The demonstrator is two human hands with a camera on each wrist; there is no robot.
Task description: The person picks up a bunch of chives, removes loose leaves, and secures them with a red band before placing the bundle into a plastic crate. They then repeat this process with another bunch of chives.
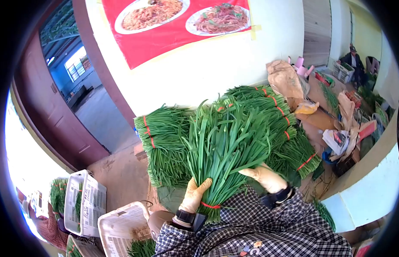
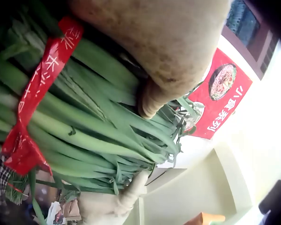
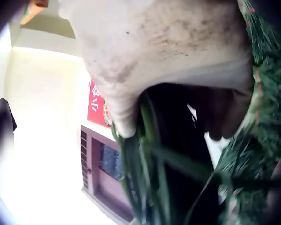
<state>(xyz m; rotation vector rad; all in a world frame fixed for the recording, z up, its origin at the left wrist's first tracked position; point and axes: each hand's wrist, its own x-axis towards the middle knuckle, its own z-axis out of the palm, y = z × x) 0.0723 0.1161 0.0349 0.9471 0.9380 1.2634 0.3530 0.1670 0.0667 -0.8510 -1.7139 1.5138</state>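
1. Far left: purple panelled door (image 1: pixel 49 98), open onto a room.
2. Two white plastic crates (image 1: pixel 94 210), slatted, rectangular, on the floor (image 1: pixel 115 180); greens inside. Near crate is scuffed, dirt-streaked.
3. Bare floor runs between crates and the pile's left edge: some room on that side.
4. Pile (image 1: pixel 165 165): thin-stemmed green bundles, red bands, stacked against the white wall. Red glossy poster (image 1: pixel 139 47) above; head view crops it to two noodle plates, left wrist adds white lettering.
5. Left hand (image 1: pixel 195 196): thin cream glove, thumb across the stems, firmly holding the bunch just above its tie.
6. Bunch (image 1: pixel 227 141): long flat leaves, fanned wide at top, narrow at the tie; held in front of the pile, covering the middle of its front edge. Red tie (image 1: pixel 211 206) looks plain in head view; left wrist shows a flat, knotted strip with white characters.
7. Right hand (image 1: pixel 268 177): same glove, at the bunch's right side. Right wrist shows brown stains, thumb touching leaves, wide gap to the curved fingers; can't tell if it grips.
8. Pile's right edge: crumpled brown paper (image 1: pixel 285 79) and mixed clutter close by, tighter room. Seated person (image 1: pixel 358 64) well beyond.
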